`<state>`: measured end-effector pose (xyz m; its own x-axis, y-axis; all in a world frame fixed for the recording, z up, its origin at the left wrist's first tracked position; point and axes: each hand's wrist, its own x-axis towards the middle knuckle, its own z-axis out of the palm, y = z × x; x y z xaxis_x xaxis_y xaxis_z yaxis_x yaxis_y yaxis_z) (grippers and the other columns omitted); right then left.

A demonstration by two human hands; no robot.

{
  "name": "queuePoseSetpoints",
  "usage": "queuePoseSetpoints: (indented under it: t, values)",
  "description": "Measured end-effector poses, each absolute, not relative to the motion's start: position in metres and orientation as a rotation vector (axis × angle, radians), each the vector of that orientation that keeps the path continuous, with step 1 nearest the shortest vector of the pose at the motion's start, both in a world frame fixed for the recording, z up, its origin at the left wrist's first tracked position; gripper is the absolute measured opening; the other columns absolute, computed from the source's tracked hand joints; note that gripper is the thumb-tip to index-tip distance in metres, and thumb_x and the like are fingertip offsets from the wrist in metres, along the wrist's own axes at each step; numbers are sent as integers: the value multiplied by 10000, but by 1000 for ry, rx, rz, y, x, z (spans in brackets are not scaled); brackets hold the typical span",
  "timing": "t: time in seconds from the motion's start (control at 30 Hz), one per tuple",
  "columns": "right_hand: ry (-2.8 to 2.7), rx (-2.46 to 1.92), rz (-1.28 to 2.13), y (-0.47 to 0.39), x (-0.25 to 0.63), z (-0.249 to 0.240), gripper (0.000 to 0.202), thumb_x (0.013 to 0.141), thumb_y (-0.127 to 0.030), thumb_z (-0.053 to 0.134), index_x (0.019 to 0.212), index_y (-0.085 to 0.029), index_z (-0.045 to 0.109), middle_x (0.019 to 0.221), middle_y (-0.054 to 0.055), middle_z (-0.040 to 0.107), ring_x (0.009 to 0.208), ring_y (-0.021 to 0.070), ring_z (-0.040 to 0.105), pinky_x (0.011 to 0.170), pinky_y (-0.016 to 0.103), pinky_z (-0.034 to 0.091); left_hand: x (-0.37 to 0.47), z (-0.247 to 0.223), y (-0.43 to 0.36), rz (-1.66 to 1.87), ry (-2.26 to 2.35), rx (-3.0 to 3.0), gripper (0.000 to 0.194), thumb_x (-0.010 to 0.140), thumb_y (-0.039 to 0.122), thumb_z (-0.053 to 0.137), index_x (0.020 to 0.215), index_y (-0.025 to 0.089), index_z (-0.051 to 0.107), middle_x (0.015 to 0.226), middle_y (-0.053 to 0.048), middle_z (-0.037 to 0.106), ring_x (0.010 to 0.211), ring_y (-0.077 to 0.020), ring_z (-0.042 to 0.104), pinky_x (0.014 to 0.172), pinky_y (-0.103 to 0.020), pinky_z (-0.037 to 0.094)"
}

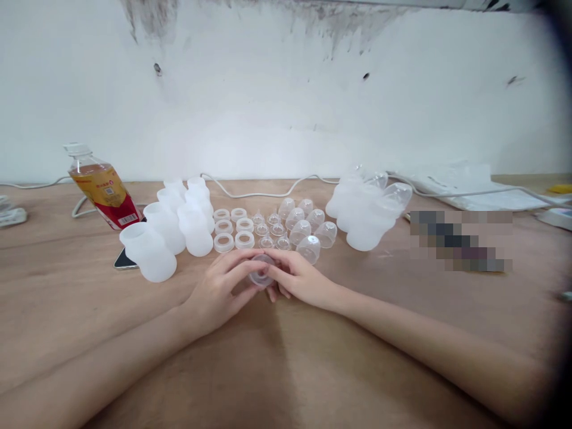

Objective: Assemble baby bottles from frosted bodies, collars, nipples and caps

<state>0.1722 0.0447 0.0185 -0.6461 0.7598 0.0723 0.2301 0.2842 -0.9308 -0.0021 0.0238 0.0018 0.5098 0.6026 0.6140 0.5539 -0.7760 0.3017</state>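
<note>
My left hand (pixel 227 286) and my right hand (pixel 304 279) meet at the front of the parts. Between their fingers is a clear baby bottle nipple (pixel 261 275), apparently seated in a collar ring; the fingers cover much of it. Just beyond are rows of translucent collar rings (pixel 224 242), several clear nipples (pixel 267 241) standing on the table, and several clear dome caps (pixel 308 249). Frosted white baby bottles (pixel 154 253) without tops stand in rows to the left. Toward the right is a group of bottles (pixel 364 229) with clear caps on.
A drink bottle (pixel 105 187) with a red and yellow label stands back left, near a dark phone-like object (pixel 126 260). White cable (pixel 254 195) runs along the wall. Plastic bags (pixel 465 187) lie at the back right, behind a blurred-out flat item (pixel 456 241). All rest on a wooden table (pixel 286 369).
</note>
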Motion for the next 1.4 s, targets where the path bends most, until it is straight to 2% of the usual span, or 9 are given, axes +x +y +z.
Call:
queuePoseSetpoints:
  t: [0.07, 0.17, 0.27, 0.4, 0.6, 0.83, 1.03, 1.23, 1.4]
  values:
    - [-2027, -910, 1289, 43, 171, 18, 303, 850, -240, 388, 1112, -156, 514, 528, -38, 516, 393, 56, 458, 381, 157, 350, -2, 5, 22, 1121, 1017, 2632, 288, 792, 191, 522, 1073, 213, 464, 1133, -72, 522, 1050, -178, 490, 883, -328, 422]
    - [-2022, -956, 1111, 40, 170, 16, 300, 839, -224, 405, 1105, -193, 541, 679, -5, 596, 427, 57, 512, 418, 172, 395, -2, 9, 21, 1103, 1079, 2537, 394, 770, 236, 534, 1135, 189, 392, 1108, -101, 507, 1020, -204, 489, 832, -350, 440]
    - [-2080, -1001, 936, 37, 169, 14, 289, 836, -195, 400, 1070, -218, 567, 809, 6, 630, 430, 51, 517, 485, 197, 438, -1, 9, 21, 1085, 1183, 2464, 251, 801, 217, 468, 1046, 170, 444, 951, -72, 543, 840, -163, 538, 724, -301, 462]
    - [-2214, -1023, 768, 35, 170, 13, 260, 850, -184, 367, 1012, -188, 570, 764, 9, 626, 492, 72, 538, 559, 216, 451, 1, 5, 20, 1017, 1274, 2436, 148, 802, 194, 457, 949, 185, 475, 769, 3, 578, 659, -115, 563, 601, -228, 454]
    - [-2335, -895, 488, 34, 173, 9, 252, 844, -176, 380, 1073, -178, 484, 956, 60, 610, 748, 130, 579, 648, 246, 453, 0, 3, 20, 1039, 1278, 2393, 134, 787, 149, 451, 910, 201, 460, 784, 10, 624, 684, -122, 611, 606, -223, 478]
    - [-2504, -938, 114, 31, 171, 6, 230, 844, -137, 311, 984, -143, 492, 831, 76, 617, 677, 155, 584, 570, 264, 458, 3, 5, 18, 991, 1282, 2375, 130, 748, 112, 456, 843, 199, 436, 701, 31, 578, 562, -95, 561, 502, -188, 447]
    - [-2519, -899, 54, 31, 171, 5, 249, 841, -131, 308, 1017, -131, 485, 824, 79, 613, 665, 156, 583, 559, 265, 466, 6, 11, 17, 955, 1307, 2389, 128, 735, 90, 448, 798, 195, 413, 664, 37, 564, 540, -95, 548, 503, -193, 427]
    - [-2470, -911, 208, 33, 174, 4, 276, 853, -152, 313, 1098, -147, 439, 925, 85, 573, 787, 164, 572, 653, 291, 485, 2, 0, 22, 933, 1309, 2412, 135, 775, 182, 500, 873, 206, 411, 782, 10, 570, 693, -132, 573, 597, -230, 446]
    - [-2488, -838, 197, 35, 174, -1, 336, 813, -135, 374, 1146, -124, 413, 920, 85, 566, 760, 164, 566, 656, 305, 495, -1, -2, 22, 898, 1398, 2446, 178, 711, 104, 521, 788, 208, 398, 707, 29, 554, 643, -134, 556, 560, -225, 417]
